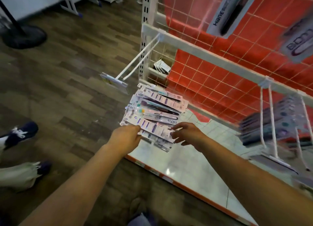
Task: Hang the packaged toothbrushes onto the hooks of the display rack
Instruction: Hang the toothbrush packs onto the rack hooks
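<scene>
The hanging packs (274, 124) at the right are smeared by blur, their print unreadable. Two packs (237, 10) above are cut by the top edge. The left hand (126, 138) hides its fingertips under the pile of toothbrush packs (155, 114).

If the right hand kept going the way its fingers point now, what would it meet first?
The right hand points left at the pile of packaged toothbrushes; its fingertips look already at the nearest pack's edge, so that pack comes first, though depth is unclear.

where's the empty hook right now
In the head view the empty hook juts from the rack's white crossbar at upper centre-left, beside the slotted upright, its price-tag end just above the pile of packaged toothbrushes.
</scene>
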Demonstrator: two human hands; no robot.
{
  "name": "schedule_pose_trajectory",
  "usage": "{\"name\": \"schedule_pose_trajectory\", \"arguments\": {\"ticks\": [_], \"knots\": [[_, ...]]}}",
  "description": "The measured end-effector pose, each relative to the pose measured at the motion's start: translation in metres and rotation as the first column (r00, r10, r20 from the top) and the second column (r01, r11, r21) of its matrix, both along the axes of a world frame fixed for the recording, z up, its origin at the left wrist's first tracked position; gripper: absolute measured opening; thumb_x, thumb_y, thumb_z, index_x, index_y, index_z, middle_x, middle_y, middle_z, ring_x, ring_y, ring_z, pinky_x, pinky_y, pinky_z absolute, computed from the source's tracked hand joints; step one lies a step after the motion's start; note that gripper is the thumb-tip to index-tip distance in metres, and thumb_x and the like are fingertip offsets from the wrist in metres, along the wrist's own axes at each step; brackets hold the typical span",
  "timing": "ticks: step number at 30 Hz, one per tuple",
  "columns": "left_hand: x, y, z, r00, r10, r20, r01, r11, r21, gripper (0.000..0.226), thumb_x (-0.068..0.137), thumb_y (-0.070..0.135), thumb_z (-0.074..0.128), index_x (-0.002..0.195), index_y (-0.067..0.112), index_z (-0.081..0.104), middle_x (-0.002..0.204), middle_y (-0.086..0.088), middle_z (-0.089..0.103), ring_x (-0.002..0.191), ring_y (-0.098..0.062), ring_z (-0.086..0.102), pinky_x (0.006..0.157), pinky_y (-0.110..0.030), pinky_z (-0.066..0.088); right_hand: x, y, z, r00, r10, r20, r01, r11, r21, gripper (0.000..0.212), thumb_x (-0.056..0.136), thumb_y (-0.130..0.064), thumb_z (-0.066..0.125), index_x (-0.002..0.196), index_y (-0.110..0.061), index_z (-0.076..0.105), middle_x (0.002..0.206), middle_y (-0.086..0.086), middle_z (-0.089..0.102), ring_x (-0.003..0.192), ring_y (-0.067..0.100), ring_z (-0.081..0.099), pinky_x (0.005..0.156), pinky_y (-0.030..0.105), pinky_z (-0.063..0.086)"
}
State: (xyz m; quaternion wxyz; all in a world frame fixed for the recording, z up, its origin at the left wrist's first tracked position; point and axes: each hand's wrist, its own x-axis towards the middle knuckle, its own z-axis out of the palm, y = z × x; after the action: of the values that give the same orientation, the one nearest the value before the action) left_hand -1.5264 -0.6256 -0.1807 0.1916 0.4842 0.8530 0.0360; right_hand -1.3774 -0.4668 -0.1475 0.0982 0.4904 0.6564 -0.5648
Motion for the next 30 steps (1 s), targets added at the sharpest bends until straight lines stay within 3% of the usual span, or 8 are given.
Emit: {"name": "schedule_pose_trajectory", "arguments": {"ticks": [6, 10, 13, 16, 20, 30], "knots": [[-0.004, -0.002, -0.04, 0.999, -0.008, 0.047, 0.014, 0.99, -0.141, 0.035, 0.097, 0.034, 0.039, 0.126, 0.017, 0.046, 0.124, -0.007, 0.054, 0.112, -0.026, 0.053, 0.087, -0.036, 0.044, -0.022, -0.005, -0.042, 0.984, 0.142, 0.11, -0.151, 0.985, 0.078, 0.027, 0.081, -0.011, 0.069, 0.106, -0.008, 0.06, 0.087, 0.01, 0.061, 0.07, 0.019, 0.057, 0.057, 0.024, 0.042], [-0.003, -0.008, -0.061, 0.997, -0.004, 0.073, 0.019, 0.978, -0.209, 0.032, 0.097, 0.034, 0.037, 0.121, 0.016, 0.048, 0.119, -0.006, 0.055, 0.11, -0.026, 0.054, 0.082, -0.035, 0.044, -0.033, -0.005, -0.066, 0.935, 0.276, 0.224, -0.325, 0.919, 0.225, 0.033, 0.081, -0.014, 0.07, 0.112, -0.011, 0.061, 0.102, 0.008, 0.061, 0.086, 0.02, 0.054, 0.073, 0.027, 0.044], [-0.002, -0.015, -0.073, 0.993, 0.007, 0.118, 0.017, 0.98, -0.199, 0.027, 0.096, 0.034, 0.039, 0.111, 0.015, 0.051, 0.108, -0.007, 0.058, 0.101, -0.025, 0.056, 0.082, -0.037, 0.049, -0.037, -0.006, -0.08, 0.895, 0.335, 0.295, -0.426, 0.84, 0.337, 0.035, 0.082, -0.017, 0.066, 0.117, -0.015, 0.06, 0.116, 0.009, 0.059, 0.098, 0.024, 0.056, 0.084, 0.035, 0.05], [-0.001, -0.021, -0.086, 0.987, 0.023, 0.16, 0.006, 0.984, -0.177, 0.027, 0.095, 0.034, 0.041, 0.11, 0.014, 0.053, 0.104, -0.006, 0.058, 0.098, -0.025, 0.057, 0.083, -0.04, 0.05, -0.04, -0.006, -0.095, 0.842, 0.372, 0.39, -0.53, 0.705, 0.472, 0.046, 0.083, -0.024, 0.063, 0.126, -0.017, 0.053, 0.128, 0.009, 0.05, 0.115, 0.027, 0.048, 0.093, 0.037, 0.045], [0.004, -0.027, -0.097, 0.985, 0.039, 0.167, -0.005, 0.98, -0.2, 0.028, 0.097, 0.035, 0.038, 0.111, 0.014, 0.051, 0.11, -0.005, 0.058, 0.103, -0.024, 0.055, 0.082, -0.034, 0.045, -0.04, -0.007, -0.119, 0.766, 0.409, 0.495, -0.641, 0.531, 0.554, 0.051, 0.084, -0.032, 0.06, 0.131, -0.016, 0.046, 0.132, 0.01, 0.046, 0.118, 0.03, 0.044, 0.093, 0.037, 0.04], [0.031, -0.059, -0.125, 0.928, 0.117, 0.354, -0.013, 0.959, -0.284, 0.028, 0.096, 0.031, 0.043, 0.11, 0.009, 0.053, 0.113, -0.01, 0.058, 0.107, -0.026, 0.053, 0.086, -0.031, 0.042, -0.04, -0.008, -0.132, 0.788, 0.382, 0.483, -0.615, 0.525, 0.589, 0.051, 0.085, -0.031, 0.062, 0.13, -0.016, 0.044, 0.131, 0.01, 0.044, 0.121, 0.03, 0.039, 0.096, 0.041, 0.034]]}}
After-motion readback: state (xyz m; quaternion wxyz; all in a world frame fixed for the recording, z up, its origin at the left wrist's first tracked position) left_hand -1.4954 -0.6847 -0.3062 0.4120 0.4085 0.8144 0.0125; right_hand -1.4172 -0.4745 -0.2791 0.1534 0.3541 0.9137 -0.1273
